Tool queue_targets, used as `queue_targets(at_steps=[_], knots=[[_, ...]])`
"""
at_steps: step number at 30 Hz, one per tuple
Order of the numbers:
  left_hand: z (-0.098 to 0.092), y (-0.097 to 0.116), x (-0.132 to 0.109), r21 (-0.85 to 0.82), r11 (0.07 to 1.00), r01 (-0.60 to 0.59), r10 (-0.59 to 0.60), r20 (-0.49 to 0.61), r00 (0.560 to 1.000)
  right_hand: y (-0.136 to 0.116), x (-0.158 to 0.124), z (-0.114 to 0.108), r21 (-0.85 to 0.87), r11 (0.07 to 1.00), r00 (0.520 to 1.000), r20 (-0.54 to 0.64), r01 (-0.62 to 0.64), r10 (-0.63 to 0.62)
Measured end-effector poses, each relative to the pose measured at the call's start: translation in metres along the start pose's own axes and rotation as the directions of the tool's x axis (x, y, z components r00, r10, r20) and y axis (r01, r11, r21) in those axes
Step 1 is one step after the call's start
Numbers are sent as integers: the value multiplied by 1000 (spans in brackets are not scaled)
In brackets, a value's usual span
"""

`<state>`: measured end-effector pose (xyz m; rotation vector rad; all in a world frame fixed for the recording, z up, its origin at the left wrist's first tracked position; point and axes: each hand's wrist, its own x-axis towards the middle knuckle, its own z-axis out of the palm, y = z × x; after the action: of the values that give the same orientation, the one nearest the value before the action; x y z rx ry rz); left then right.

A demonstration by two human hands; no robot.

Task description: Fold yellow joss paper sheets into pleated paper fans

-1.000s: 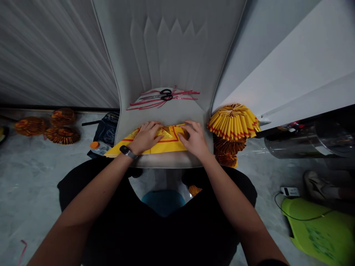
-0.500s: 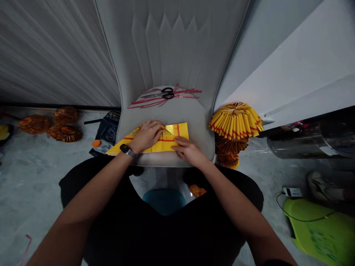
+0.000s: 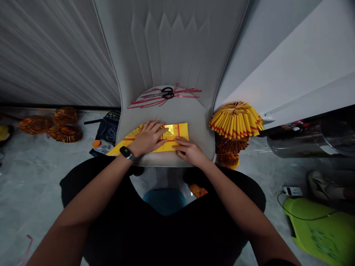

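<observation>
A yellow paper sheet with red lines [image 3: 181,130] lies on the grey chair seat [image 3: 177,111] in front of me. My left hand [image 3: 148,137], with a dark watch on its wrist, lies flat on the middle of the sheet with fingers stretched out. My right hand [image 3: 189,150] presses the sheet's near right edge with its fingers together. A folded triangular flap shows between the two hands.
Black scissors [image 3: 166,92] and several red strips [image 3: 155,99] lie at the back of the seat. Folded yellow paper fans [image 3: 235,117] stack to the chair's right, more fans [image 3: 59,127] on the floor at left. A dark bag [image 3: 107,129], a green object [image 3: 321,229] and a blue bucket [image 3: 164,201] are nearby.
My right hand slid from the sheet's upper right down to its near edge, uncovering the right corner. My left hand stayed on the sheet, fingers shifting slightly right.
</observation>
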<state>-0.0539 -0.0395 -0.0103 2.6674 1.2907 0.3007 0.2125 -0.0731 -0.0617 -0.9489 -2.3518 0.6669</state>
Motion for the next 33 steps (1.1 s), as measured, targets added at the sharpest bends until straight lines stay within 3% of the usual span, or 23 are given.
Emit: queue_targets(at_steps=[11,19,30,33], knots=[[0,0,-14,17,999,39,-41,151,988,-10,9,-14,82,994,997,37,-78,75],[-11,-6,-13,-100,993,56,-30,248,968,-12,14,-21,155,976,988,54,-154,147],[-9,-3,-13,-98,993,64,-42,213,976,-13,14,-20,171,974,988,57,-149,141],[-8,-2,-13,-90,994,61,-41,205,978,-19,15,-23,163,975,988,8,-152,153]])
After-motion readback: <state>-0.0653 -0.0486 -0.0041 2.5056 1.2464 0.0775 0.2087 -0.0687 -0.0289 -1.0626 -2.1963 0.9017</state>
